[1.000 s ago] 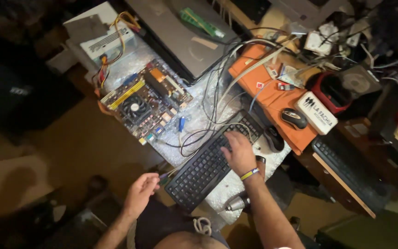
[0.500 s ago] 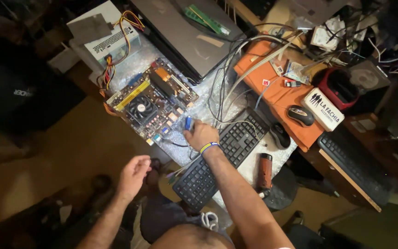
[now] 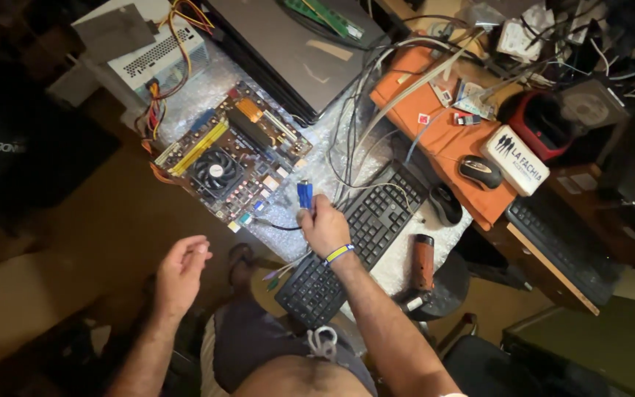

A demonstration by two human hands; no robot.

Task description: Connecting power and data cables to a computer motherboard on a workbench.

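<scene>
My right hand (image 3: 323, 224) grips a blue cable connector (image 3: 304, 195) and holds it upright just off the near corner of a bare motherboard (image 3: 231, 158) with a round black cooler fan. The hand wears a yellow and blue wristband and hovers over the left end of a black keyboard (image 3: 365, 239). My left hand (image 3: 179, 270) hangs in the air lower left, fingers loosely spread, holding nothing, apart from the board and keyboard.
A white power supply (image 3: 157, 59) with coloured wires sits behind the board. A grey flat case (image 3: 292, 55), tangled cables (image 3: 361, 125), an orange cloth (image 3: 442, 132), two mice (image 3: 479, 170), a white box (image 3: 514, 158), a brown-handled tool (image 3: 423, 263) and a second keyboard (image 3: 560, 242) crowd the right.
My right hand left the keyboard keys, moved left toward the motherboard and now holds the blue connector up. My left hand rose slightly and stays free.
</scene>
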